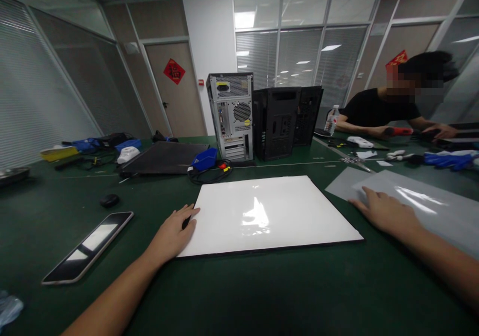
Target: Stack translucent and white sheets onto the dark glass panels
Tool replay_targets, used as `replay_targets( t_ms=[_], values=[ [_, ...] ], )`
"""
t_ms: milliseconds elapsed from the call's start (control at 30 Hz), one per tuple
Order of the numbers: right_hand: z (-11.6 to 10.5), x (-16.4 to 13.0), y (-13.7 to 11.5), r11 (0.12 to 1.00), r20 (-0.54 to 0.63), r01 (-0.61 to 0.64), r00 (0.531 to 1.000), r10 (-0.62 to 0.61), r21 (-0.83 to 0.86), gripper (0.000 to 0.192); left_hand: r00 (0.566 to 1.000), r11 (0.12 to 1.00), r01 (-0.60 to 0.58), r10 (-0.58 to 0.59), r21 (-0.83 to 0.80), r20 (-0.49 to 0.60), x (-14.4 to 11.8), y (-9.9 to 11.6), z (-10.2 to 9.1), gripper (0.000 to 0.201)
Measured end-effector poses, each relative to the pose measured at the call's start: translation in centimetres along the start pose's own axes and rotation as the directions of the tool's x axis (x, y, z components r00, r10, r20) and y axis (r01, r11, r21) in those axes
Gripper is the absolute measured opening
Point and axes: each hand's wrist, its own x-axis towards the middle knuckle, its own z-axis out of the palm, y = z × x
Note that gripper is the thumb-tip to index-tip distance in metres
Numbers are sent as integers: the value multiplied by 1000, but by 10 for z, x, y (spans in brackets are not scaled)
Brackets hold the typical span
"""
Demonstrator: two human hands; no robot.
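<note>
White board (269, 214) lies flat on the green table (262, 291), long axis left to right between both hands; left hand (172, 234) touches its left edge, fingers loosely spread, right hand (385, 211) flat on a grey sheet (441, 211) just beside.

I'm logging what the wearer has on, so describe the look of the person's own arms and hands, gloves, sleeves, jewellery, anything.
Both forearms are bare as far as the picture shows: no sleeves in view. The left hand and right hand wear no gloves, and no rings, watch, wristband or markings show. Fingernails look short and plain, though small in view.
</note>
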Motion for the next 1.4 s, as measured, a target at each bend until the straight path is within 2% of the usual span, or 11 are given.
replay_targets(
  t_ms=[333,500,633,733,800,900,1033,1133,1200,1267,1400],
  values=[
    [-24,-11,-14,1000,-60,20,998,-21,-13,65,1000,1000,0,0,16,14,0,-2,1,54],
    [-48,-30,-47,996,-201,-21,979,39,91,71,1000,1000,-10,10,24,1,0,-3,2,53],
    [-56,-61,-89,947,-160,209,972,-174,244,71,1000,1000,-4,5,23,-3,0,-3,2,53],
    [-56,-78,-106,839,-134,412,911,-390,355,70,1000,1000,3,-3,24,-1,1,-2,1,53],
    [-54,-78,-104,811,-156,465,885,-439,355,63,1000,1000,6,-6,24,1,2,-2,1,54],
    [-47,-62,-88,866,-174,439,897,-406,240,56,1000,1000,0,0,24,7,2,-3,2,54],
    [-37,-44,-72,919,-41,350,936,-348,184,56,1000,1000,-1,1,29,6,1,-4,3,54],
    [-39,-48,-77,848,-1,405,902,-431,341,52,1000,1000,-2,2,31,0,1,-4,2,53],
    [-43,-55,-84,751,-36,478,853,-521,455,48,1000,1000,-5,5,31,-5,0,-3,1,53],
    [-46,-58,-87,698,-85,513,831,-550,500,45,1000,999,0,1,33,-9,0,-1,0,53],
    [-42,-52,-81,803,-81,468,877,-474,370,47,1000,999,6,-6,36,-4,0,0,0,54]
  ],
)
